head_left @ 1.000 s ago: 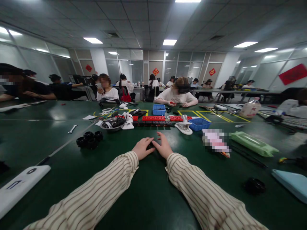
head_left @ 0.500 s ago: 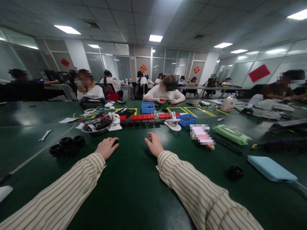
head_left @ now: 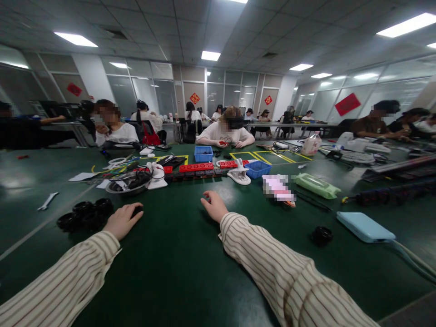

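Observation:
My left hand (head_left: 121, 221) is low over the green table, its fingers curled round a small black part (head_left: 136, 210) that is mostly hidden under them. Just left of that hand stands a cluster of several glossy black ring-shaped parts (head_left: 83, 215), close to the wrist. My right hand (head_left: 214, 206) rests near the table's middle, fingers loosely bent and thumb apart, with nothing in it. Another black ring-shaped part (head_left: 322, 235) lies alone to the right of my right forearm.
Ahead are a bowl of cables (head_left: 127, 184), a row of red and black blocks (head_left: 196, 170), a white clamp (head_left: 239, 174) and blue bins (head_left: 258, 169). A wrench (head_left: 48, 201) lies left. Right are a green packet (head_left: 316, 186) and a light blue case (head_left: 366, 226). A person (head_left: 225, 131) sits opposite.
My left hand has moved left and slightly nearer to me, up to the black cluster. The right hand stays about where it was. The view has turned a little to the right.

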`<state>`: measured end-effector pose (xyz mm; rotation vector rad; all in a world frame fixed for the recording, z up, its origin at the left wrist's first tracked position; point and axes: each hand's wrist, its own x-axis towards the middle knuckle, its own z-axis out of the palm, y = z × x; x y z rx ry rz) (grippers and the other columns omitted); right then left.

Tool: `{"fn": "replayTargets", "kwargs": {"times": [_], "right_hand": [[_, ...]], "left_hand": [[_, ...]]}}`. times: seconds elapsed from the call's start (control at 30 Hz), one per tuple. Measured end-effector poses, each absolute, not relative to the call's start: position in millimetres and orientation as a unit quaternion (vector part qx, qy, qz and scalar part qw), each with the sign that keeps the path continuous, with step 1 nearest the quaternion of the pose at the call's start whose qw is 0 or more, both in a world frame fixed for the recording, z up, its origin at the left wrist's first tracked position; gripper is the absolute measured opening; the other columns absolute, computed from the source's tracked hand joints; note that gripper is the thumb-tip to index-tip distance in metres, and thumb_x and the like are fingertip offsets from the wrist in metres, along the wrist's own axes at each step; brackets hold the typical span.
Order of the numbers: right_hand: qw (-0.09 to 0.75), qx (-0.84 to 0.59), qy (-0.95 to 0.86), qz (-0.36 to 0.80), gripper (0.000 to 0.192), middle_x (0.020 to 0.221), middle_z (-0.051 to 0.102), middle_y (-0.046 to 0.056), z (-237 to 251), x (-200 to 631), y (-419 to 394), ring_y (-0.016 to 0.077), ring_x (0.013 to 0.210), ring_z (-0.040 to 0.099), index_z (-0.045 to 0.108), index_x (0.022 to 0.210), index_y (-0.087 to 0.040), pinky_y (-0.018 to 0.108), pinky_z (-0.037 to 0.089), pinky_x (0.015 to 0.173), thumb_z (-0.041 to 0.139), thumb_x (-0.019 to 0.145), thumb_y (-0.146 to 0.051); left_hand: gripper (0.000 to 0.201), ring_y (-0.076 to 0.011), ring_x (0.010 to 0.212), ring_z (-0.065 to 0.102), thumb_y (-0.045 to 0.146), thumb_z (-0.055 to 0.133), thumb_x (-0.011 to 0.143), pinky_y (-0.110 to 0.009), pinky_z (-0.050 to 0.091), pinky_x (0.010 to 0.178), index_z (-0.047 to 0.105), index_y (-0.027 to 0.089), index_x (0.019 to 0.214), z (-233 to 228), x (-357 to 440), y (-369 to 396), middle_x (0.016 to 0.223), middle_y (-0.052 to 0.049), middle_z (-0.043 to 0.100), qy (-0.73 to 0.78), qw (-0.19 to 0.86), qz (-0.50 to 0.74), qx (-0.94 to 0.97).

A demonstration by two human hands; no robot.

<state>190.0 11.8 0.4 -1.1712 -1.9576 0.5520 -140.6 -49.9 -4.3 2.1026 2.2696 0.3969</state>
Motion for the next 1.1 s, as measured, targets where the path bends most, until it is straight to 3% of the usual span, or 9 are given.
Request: {"fn": "replayTargets", "kwargs": {"times": [0.17, 0.43, 0.53, 0.7, 0.93, 1.1], "right_hand": [[0.379, -0.459, -0.776, 0.210, 0.024, 0.088, 0.052, 0.003, -1.7, 189.7, 13.5, 0.0113, 0.072, 0.049, 0.052, 0.097, -0.018, 0.027, 0.041, 0.072, 0.047, 0.078, -0.031], [0.381, -0.453, -0.777, 0.212, 0.024, 0.085, 0.055, 0.003, -1.6, 188.2, 16.1, 0.0121, 0.071, 0.051, 0.053, 0.095, -0.017, 0.027, 0.041, 0.070, 0.044, 0.078, -0.031], [0.374, -0.458, -0.776, 0.218, 0.025, 0.085, 0.056, 0.004, 0.5, 187.7, 15.4, 0.0132, 0.071, 0.052, 0.053, 0.095, -0.016, 0.028, 0.041, 0.070, 0.043, 0.078, -0.031], [0.382, -0.452, -0.779, 0.209, 0.024, 0.084, 0.058, 0.005, 2.0, 188.0, 14.8, 0.0148, 0.072, 0.052, 0.055, 0.091, -0.016, 0.029, 0.041, 0.070, 0.042, 0.078, -0.031], [0.375, -0.443, -0.796, 0.172, 0.025, 0.076, 0.056, 0.004, 0.8, 189.5, 17.0, 0.0150, 0.073, 0.051, 0.057, 0.077, -0.017, 0.028, 0.039, 0.069, 0.038, 0.081, -0.032], [0.362, -0.441, -0.805, 0.160, 0.026, 0.072, 0.055, 0.003, -0.1, 189.6, 17.8, 0.0152, 0.073, 0.050, 0.057, 0.073, -0.017, 0.027, 0.038, 0.069, 0.037, 0.082, -0.031]], "left_hand": [[0.047, -0.0251, 0.099, 0.050, 0.051, 0.035, 0.075, -0.038, 0.039, 0.087, 0.049, 0.019, 0.105, 2.3, -139.1, -64.4, 0.106, -0.010, 0.055, 0.711, -0.004, 0.166, 0.683], [0.048, -0.0234, 0.096, 0.053, 0.051, 0.057, 0.062, -0.034, 0.040, 0.087, 0.049, 0.021, 0.098, 37.2, -139.3, -87.8, 0.102, -0.005, 0.057, 0.705, -0.136, 0.287, 0.635], [0.053, -0.0225, 0.090, 0.055, 0.051, 0.057, 0.063, -0.033, 0.045, 0.080, 0.045, 0.020, 0.104, 49.0, -154.5, -94.0, 0.098, -0.005, 0.058, 0.746, -0.131, 0.312, 0.574], [0.051, -0.0215, 0.093, 0.053, 0.045, 0.051, 0.072, -0.035, 0.042, 0.084, 0.040, 0.022, 0.116, 58.4, -183.4, -101.9, 0.104, -0.003, 0.054, 0.741, -0.179, 0.305, 0.572], [0.047, -0.0225, 0.089, 0.052, 0.047, 0.060, 0.062, -0.034, 0.045, 0.079, 0.047, 0.017, 0.095, 52.4, -205.2, -99.9, 0.094, -0.005, 0.053, 0.762, -0.157, 0.278, 0.563], [0.047, -0.0249, 0.089, 0.055, 0.049, 0.054, 0.066, -0.036, 0.046, 0.077, 0.047, 0.018, 0.102, 44.8, -201.8, -101.8, 0.096, -0.009, 0.056, 0.797, -0.144, 0.289, 0.511]]}}
